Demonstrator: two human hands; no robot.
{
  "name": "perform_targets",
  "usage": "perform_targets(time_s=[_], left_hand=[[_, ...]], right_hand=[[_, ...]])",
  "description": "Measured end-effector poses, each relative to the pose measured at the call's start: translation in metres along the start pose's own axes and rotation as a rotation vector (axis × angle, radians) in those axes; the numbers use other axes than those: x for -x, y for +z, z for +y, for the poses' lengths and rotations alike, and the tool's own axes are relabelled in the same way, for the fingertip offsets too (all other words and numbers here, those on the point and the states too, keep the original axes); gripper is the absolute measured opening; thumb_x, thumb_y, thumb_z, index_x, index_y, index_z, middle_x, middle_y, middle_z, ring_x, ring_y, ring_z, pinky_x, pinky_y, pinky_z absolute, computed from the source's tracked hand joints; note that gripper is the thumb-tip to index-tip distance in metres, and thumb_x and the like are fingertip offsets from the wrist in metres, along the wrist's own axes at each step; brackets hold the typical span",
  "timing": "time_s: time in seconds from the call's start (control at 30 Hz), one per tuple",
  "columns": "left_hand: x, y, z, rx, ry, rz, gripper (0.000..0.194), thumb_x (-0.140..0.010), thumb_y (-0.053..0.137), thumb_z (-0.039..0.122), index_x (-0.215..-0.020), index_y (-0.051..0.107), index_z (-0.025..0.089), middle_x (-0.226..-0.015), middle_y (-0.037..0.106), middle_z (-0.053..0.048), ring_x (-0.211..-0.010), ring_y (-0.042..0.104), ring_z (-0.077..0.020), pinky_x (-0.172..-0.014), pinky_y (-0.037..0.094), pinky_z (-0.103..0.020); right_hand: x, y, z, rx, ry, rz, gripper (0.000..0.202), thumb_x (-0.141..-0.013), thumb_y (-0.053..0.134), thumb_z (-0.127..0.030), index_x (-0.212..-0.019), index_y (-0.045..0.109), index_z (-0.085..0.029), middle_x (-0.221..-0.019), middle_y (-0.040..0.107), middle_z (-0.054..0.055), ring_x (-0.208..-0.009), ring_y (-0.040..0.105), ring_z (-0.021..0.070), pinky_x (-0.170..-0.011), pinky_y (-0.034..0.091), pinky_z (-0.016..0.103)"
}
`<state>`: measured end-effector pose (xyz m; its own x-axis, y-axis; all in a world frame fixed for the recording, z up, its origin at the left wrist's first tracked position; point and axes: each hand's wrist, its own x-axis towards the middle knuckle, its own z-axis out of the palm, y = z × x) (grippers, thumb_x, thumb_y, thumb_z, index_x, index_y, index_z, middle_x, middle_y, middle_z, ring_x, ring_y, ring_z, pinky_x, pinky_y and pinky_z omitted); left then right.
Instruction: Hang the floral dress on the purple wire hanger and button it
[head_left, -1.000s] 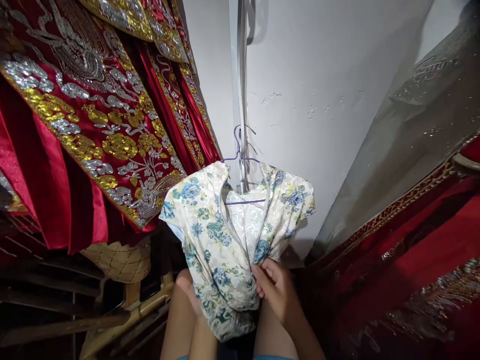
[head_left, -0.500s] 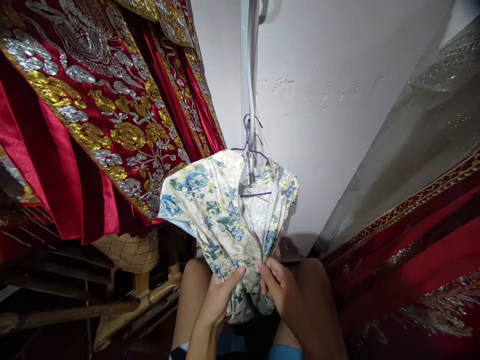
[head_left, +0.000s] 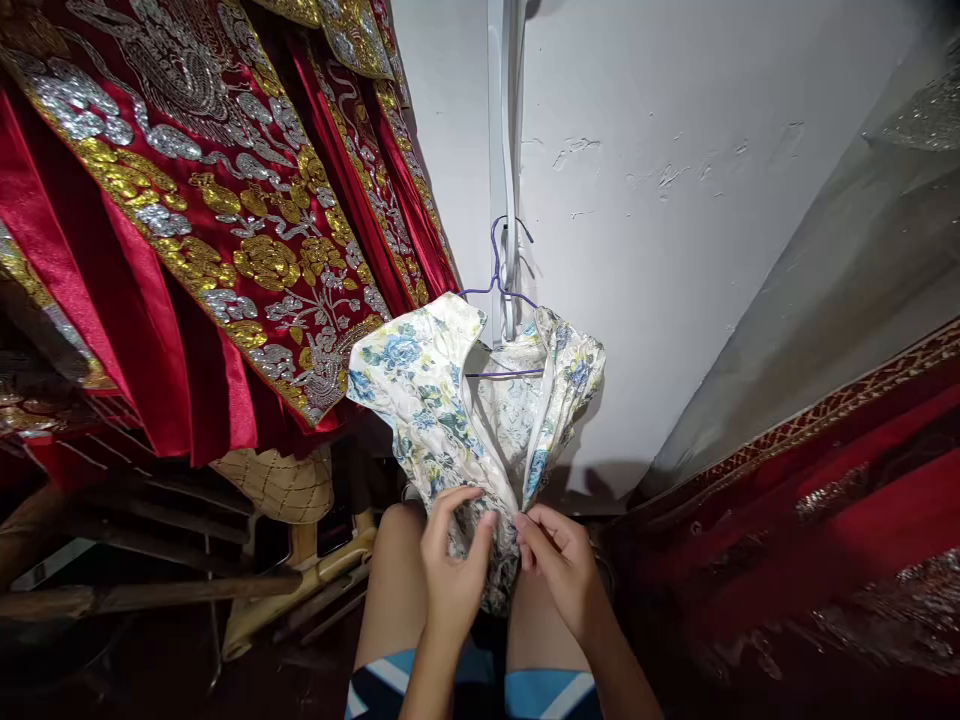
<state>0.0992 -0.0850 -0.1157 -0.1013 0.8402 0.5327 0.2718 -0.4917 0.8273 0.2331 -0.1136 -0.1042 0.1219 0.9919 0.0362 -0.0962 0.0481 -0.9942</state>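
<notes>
A short-sleeved floral garment (head_left: 435,390), cream with blue and green flowers, hangs on a purple wire hanger (head_left: 496,280). Its front is open in a V down to about waist height. My right hand (head_left: 559,555) pinches the garment's front edge at the bottom of that V. Just left of it, my left hand (head_left: 456,560) rests against the front of the cloth, thumb and index finger apart. The garment's lower part hangs bunched between and behind my hands.
Red cloth with gold and silver sequins (head_left: 266,262) hangs at the left, above a bamboo frame (head_left: 300,600). A white wall (head_left: 645,260) with a pale vertical strap (head_left: 504,130) stands ahead. More red fabric (head_left: 862,480) is at the right.
My left hand has let go of the cloth and opened its thumb and fingers. The garment's left side has shifted right, and the neck opening looks wider. My right hand keeps its pinch.
</notes>
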Motion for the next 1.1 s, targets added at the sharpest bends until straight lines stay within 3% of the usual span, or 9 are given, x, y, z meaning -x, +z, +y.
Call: perform_targets(time_s=[0.07,0.13,0.33,0.63,0.83,0.97,1.1], left_hand=[[0.004,0.002,0.000,0.080,-0.042,-0.259,0.026,-0.091,0.060,0.024,-0.116,0.062,0.023,-0.104,0.066,-0.007,-0.100,0.065,-0.0227,-0.090,0.053,-0.035],[0.007,0.006,-0.002,0.117,-0.070,-0.319,0.029,-0.090,0.058,0.021,-0.119,0.061,0.022,-0.109,0.067,-0.008,-0.102,0.064,-0.0223,-0.090,0.052,-0.033],[0.007,0.013,-0.009,0.124,-0.142,-0.204,0.016,-0.092,0.059,0.028,-0.099,0.067,0.018,-0.091,0.070,-0.006,-0.085,0.065,-0.0199,-0.077,0.051,-0.027],[0.009,0.023,-0.010,0.245,-0.259,-0.212,0.022,-0.093,0.060,0.035,-0.101,0.067,0.017,-0.089,0.071,-0.007,-0.080,0.064,-0.0185,-0.073,0.049,-0.026],[0.008,0.023,-0.006,0.258,-0.272,-0.172,0.025,-0.092,0.062,0.039,-0.094,0.068,0.015,-0.081,0.068,-0.006,-0.077,0.063,-0.0185,-0.069,0.049,-0.025],[0.010,0.025,-0.003,0.276,-0.274,-0.171,0.027,-0.091,0.062,0.042,-0.092,0.067,0.016,-0.076,0.065,-0.004,-0.072,0.061,-0.0178,-0.066,0.049,-0.025],[0.016,0.024,0.002,0.249,-0.286,-0.157,0.030,-0.091,0.061,0.046,-0.091,0.066,0.016,-0.074,0.063,-0.004,-0.070,0.060,-0.0174,-0.063,0.048,-0.024]], right_hand=[[0.000,0.005,-0.002,-0.053,0.017,-0.009,0.042,-0.087,0.062,-0.056,-0.070,0.059,-0.018,-0.053,0.046,-0.004,-0.052,0.042,0.0114,-0.052,0.031,0.025],[-0.001,0.008,-0.004,-0.068,0.034,-0.017,0.041,-0.084,0.065,-0.056,-0.072,0.062,-0.017,-0.051,0.047,-0.004,-0.050,0.043,0.0113,-0.051,0.033,0.025],[-0.003,0.008,-0.005,0.020,0.026,-0.051,0.044,-0.084,0.065,-0.057,-0.073,0.066,-0.014,-0.050,0.053,-0.001,-0.048,0.049,0.0118,-0.049,0.036,0.024],[-0.004,0.003,0.000,-0.001,0.040,0.114,0.056,-0.071,0.071,-0.070,-0.070,0.068,-0.014,-0.049,0.055,0.001,-0.045,0.046,0.0107,-0.045,0.035,0.023],[-0.004,0.004,0.008,-0.066,0.049,0.132,0.054,-0.071,0.074,-0.068,-0.069,0.068,-0.014,-0.052,0.054,0.001,-0.045,0.043,0.0089,-0.044,0.032,0.022],[-0.001,0.003,0.010,-0.193,0.115,0.080,0.049,-0.073,0.075,-0.062,-0.068,0.066,-0.014,-0.054,0.052,-0.001,-0.046,0.041,0.0075,-0.043,0.029,0.021],[0.000,-0.001,0.003,-0.300,0.120,-0.060,0.038,-0.078,0.076,-0.052,-0.079,0.070,-0.014,-0.055,0.053,-0.002,-0.048,0.042,0.0074,-0.046,0.030,0.021]])
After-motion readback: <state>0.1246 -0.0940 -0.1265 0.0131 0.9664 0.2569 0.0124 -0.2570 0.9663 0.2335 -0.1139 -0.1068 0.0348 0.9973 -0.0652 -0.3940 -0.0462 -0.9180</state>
